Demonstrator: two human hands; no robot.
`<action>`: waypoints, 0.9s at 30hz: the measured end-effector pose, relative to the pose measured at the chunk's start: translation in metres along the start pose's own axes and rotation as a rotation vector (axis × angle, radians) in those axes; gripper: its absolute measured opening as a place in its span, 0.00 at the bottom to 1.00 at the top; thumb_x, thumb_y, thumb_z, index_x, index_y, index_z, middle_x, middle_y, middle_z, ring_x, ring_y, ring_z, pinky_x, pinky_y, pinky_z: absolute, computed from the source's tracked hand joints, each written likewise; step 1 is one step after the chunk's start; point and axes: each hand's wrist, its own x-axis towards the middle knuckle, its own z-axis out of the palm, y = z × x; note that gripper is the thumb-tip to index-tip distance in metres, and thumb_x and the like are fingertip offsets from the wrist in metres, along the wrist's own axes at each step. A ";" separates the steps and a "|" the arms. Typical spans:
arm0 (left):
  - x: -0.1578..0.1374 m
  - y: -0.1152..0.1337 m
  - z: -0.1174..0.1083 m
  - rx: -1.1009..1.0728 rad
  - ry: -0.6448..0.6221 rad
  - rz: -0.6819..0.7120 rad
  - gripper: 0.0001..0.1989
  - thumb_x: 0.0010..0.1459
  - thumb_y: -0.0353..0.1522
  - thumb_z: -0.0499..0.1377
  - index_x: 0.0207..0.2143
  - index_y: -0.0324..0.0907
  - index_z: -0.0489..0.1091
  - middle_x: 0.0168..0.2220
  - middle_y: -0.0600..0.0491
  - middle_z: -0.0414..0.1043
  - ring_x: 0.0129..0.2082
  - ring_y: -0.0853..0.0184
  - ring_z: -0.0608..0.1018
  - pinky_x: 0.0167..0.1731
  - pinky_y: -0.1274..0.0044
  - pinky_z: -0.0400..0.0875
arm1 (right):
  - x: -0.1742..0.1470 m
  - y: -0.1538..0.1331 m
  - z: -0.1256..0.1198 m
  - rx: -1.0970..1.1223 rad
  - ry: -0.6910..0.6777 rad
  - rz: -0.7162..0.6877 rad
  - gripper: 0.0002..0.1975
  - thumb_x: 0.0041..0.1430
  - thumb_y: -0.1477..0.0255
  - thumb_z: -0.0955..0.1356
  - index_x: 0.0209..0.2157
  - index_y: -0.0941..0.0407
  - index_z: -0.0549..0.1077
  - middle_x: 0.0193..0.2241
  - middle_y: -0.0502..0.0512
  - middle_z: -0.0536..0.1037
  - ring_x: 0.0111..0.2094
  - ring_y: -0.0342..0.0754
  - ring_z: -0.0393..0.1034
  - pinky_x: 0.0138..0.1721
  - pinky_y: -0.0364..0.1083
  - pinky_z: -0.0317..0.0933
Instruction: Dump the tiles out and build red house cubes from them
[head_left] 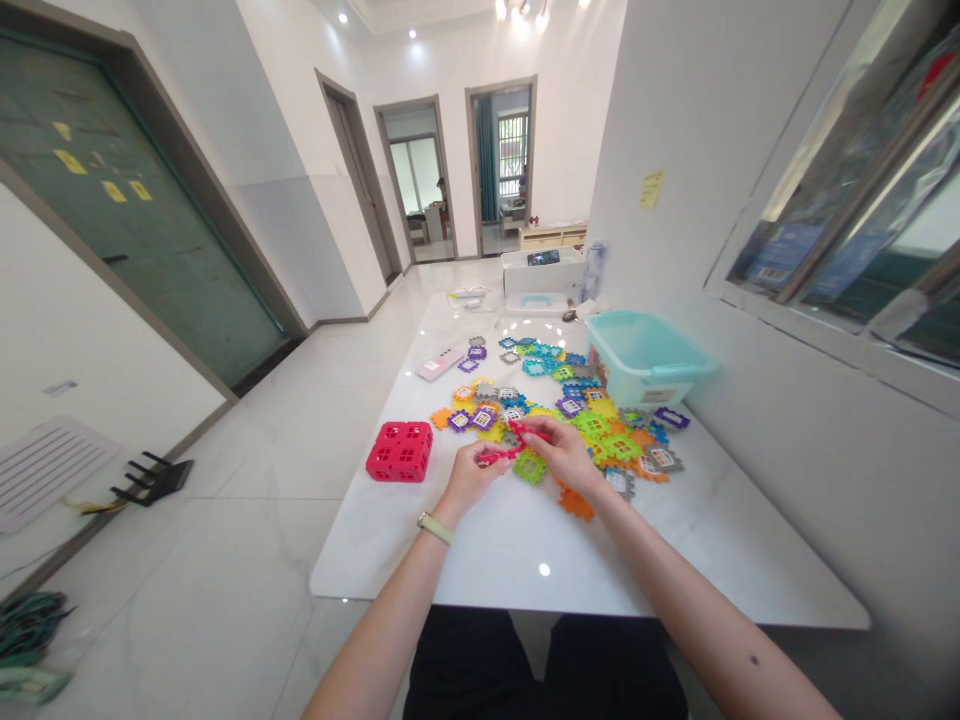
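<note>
My left hand (474,472) pinches a red toothed plastic building tile (498,456), seen nearly edge-on. Another red tile (534,432) is gripped in the fingers of my right hand (564,455), tilted against the first one; whether their teeth are joined I cannot tell. Just below the hands lies a green tile (530,466). To the left sits a red block (400,451) built of such tiles with window cut-outs. Beyond and to the right of my hands spreads a loose heap of tiles in green, yellow, orange, purple, blue and grey, including an orange tile (576,502).
A turquoise plastic tub (651,350) stands at the table's right side, against the wall. Toward the back lie a pink phone (439,363), a white box (544,274) with a dark phone on it, and cables. The white table (480,560) ends close to my lap.
</note>
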 end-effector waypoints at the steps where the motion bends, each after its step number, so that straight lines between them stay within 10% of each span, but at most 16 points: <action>1: -0.001 0.000 0.000 -0.011 -0.007 -0.012 0.13 0.44 0.32 0.69 0.32 0.37 0.74 0.29 0.52 0.76 0.28 0.68 0.76 0.31 0.76 0.73 | 0.000 0.000 0.001 0.007 -0.025 -0.008 0.15 0.54 0.62 0.71 0.41 0.55 0.75 0.38 0.56 0.78 0.36 0.49 0.72 0.40 0.49 0.66; 27: 0.001 -0.004 0.000 -0.172 0.010 -0.053 0.22 0.46 0.34 0.68 0.44 0.37 0.71 0.33 0.51 0.77 0.27 0.69 0.76 0.27 0.79 0.70 | -0.009 -0.001 0.019 0.035 -0.200 0.110 0.13 0.57 0.62 0.69 0.39 0.55 0.68 0.21 0.47 0.73 0.19 0.44 0.69 0.23 0.44 0.64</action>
